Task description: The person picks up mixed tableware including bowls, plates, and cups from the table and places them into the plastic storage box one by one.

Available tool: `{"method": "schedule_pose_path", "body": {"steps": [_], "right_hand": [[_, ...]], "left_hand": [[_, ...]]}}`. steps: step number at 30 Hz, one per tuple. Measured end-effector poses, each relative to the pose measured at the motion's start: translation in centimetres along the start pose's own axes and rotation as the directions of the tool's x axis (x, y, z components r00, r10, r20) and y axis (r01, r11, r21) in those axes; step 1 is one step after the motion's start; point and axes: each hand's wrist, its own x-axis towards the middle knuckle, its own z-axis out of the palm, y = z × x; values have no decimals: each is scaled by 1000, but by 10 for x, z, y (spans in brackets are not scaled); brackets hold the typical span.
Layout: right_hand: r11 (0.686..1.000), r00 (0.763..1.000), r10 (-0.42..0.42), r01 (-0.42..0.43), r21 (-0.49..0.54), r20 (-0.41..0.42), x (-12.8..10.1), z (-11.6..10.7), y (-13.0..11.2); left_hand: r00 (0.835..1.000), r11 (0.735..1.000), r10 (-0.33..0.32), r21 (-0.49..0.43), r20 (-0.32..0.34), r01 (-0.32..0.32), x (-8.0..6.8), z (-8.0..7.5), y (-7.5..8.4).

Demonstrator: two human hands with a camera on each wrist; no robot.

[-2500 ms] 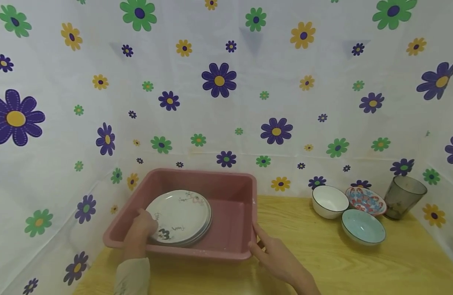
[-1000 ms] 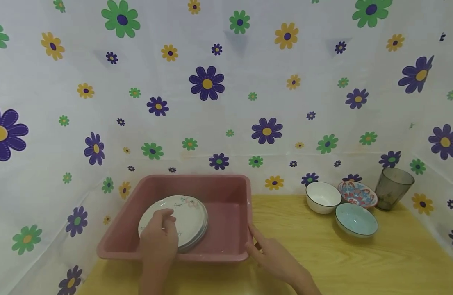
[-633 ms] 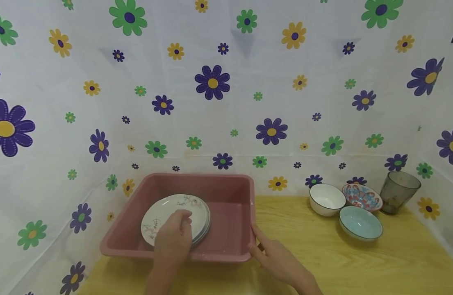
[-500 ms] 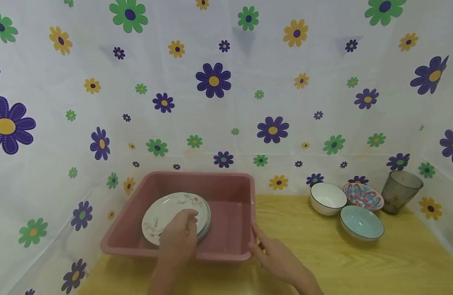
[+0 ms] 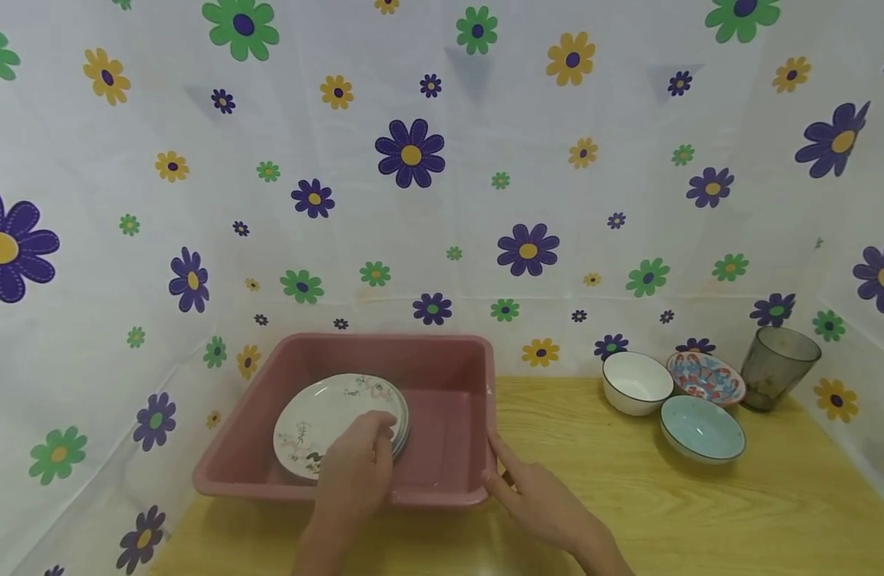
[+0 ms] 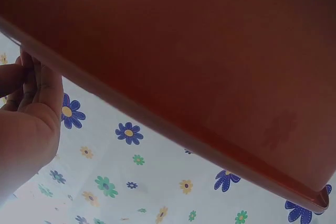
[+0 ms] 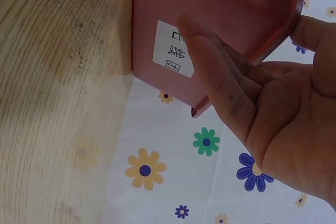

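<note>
Inside the pink plastic basin [image 5: 449,432] lies a stack of white floral plates [image 5: 326,424], against its left part. My left hand [image 5: 355,464] reaches over the near rim, above the right front part of the stack. Its fingers curve loosely, and I see nothing held between them; the left wrist view shows this hand [image 6: 34,108] partly hidden by the basin rim [image 6: 173,135]. At the near right corner of the basin, my right hand [image 5: 538,500] holds the rim between thumb and fingers. In the right wrist view, its fingers [image 7: 226,82] lie before the labelled side wall.
To the right on the wooden table [image 5: 593,472] stand a white bowl [image 5: 636,384], a red-and-blue patterned bowl [image 5: 706,380] and a pale blue bowl [image 5: 703,430]. A grey glass cup [image 5: 780,368] stands behind them. Flower-printed sheeting [image 5: 470,208] encloses the back and sides.
My left hand has left the left edge of the plate stack and moved right across it to the near right side. My right hand stays at the basin's corner. The plates look unmoved.
</note>
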Motion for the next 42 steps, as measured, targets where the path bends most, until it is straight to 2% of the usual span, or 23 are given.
{"method": "schedule_pose_path", "body": {"steps": [5, 13, 21, 24, 29, 32, 36, 39, 42], "right_hand": [[1000, 1000, 23, -23, -21, -1, -1, -1, 1], [999, 1000, 13, -13, -37, -3, -2, -14, 7], [998, 995, 52, -54, -21, -82, -12, -38, 12], [997, 991, 68, -72, -28, -113, -18, -46, 16], [994, 979, 104, -107, -8, -175, -26, -61, 26], [995, 972, 98, -103, -9, -212, -29, -72, 35], [990, 958, 99, -123, -71, -271, -33, -91, 47], [978, 941, 99, -152, -143, -324, -35, -107, 57], [971, 922, 98, -171, -168, -375, -39, -123, 68]], "left_hand": [[998, 998, 60, 10, -21, -60, -1, 2, 3], [996, 1000, 16, 4, 89, -16, -2, 3, 10], [994, 998, 69, -7, 88, -69, 3, 7, 16], [993, 998, 63, -8, 98, -62, 2, 6, 17], [987, 1000, 12, -8, 158, -11, -2, 5, 19], [987, 1000, 9, -8, 162, -8, -4, 5, 20], [989, 1000, 21, -6, 145, -21, -4, 5, 20], [989, 1000, 31, -5, 145, -31, -4, 5, 20], [988, 999, 42, -8, 149, -42, -4, 5, 21]]}}
